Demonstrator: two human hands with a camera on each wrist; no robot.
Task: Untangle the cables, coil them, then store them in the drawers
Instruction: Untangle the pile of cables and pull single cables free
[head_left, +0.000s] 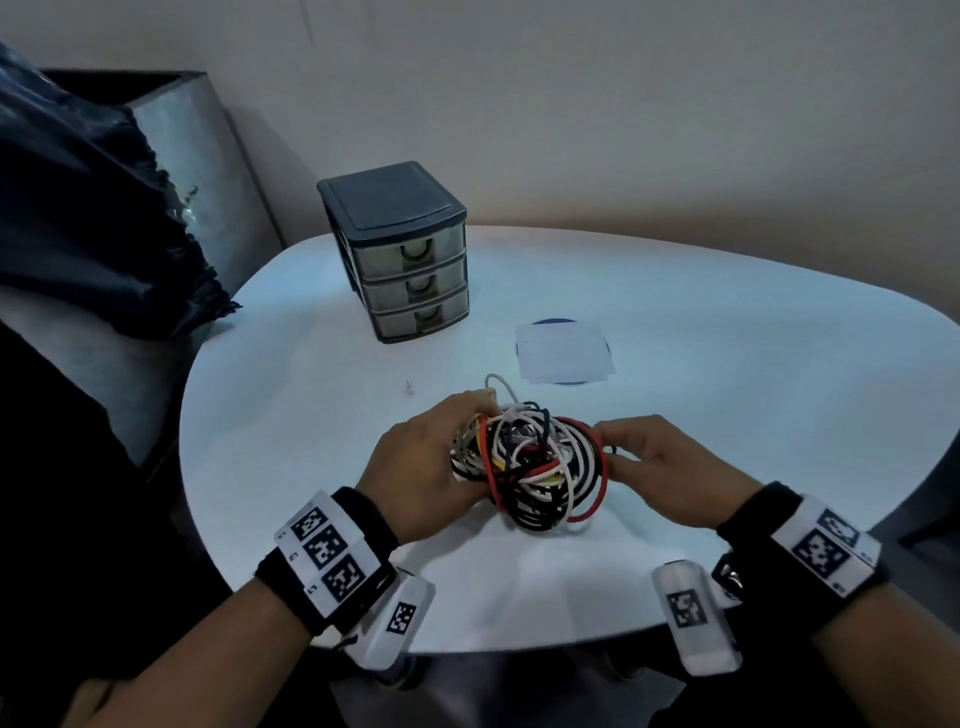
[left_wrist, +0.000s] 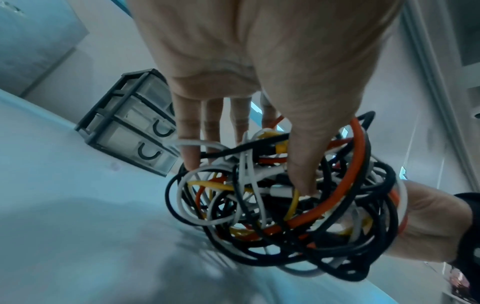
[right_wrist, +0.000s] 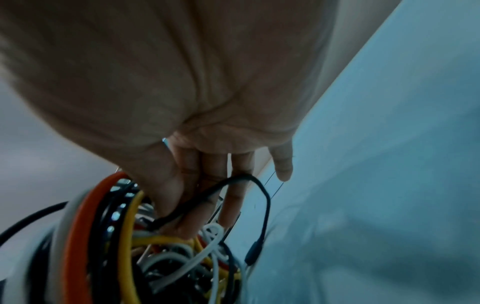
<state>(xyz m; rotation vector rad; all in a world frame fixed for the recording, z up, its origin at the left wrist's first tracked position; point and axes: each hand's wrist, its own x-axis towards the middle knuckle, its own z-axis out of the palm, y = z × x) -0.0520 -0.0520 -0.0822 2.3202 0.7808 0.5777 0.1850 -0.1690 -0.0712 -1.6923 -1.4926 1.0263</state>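
We are working at a round white table (head_left: 727, 364), the largest thing before us, with a dark chair (head_left: 104, 234) standing just off its left edge. At the far side of the tabletop a small grey drawer unit (head_left: 400, 249) is sitting with all three drawers closed; nothing seems to be stored in them yet, though their cloudy fronts make that hard to confirm. Nearer, a pale square sheet (head_left: 563, 351) is lying flat over a dark disc.

Between the unit and us, we are holding the cable tangle (head_left: 530, 462) just above the table: black, white, red and yellow leads are looping through one another in a single ball. Our left hand (head_left: 415, 467) is gripping its left side, fingers reaching over the far side and the thumb (left_wrist: 301, 164) pushing into the middle of the knot. Our right hand (head_left: 660, 467) is closing thumb and fingers on a thin black cable (right_wrist: 233, 185) at the right edge, whose plug end is hanging free.

By our reading, we are only starting: no cable is free, none is coiled. All the untangling, coiling and stowing is still waiting.
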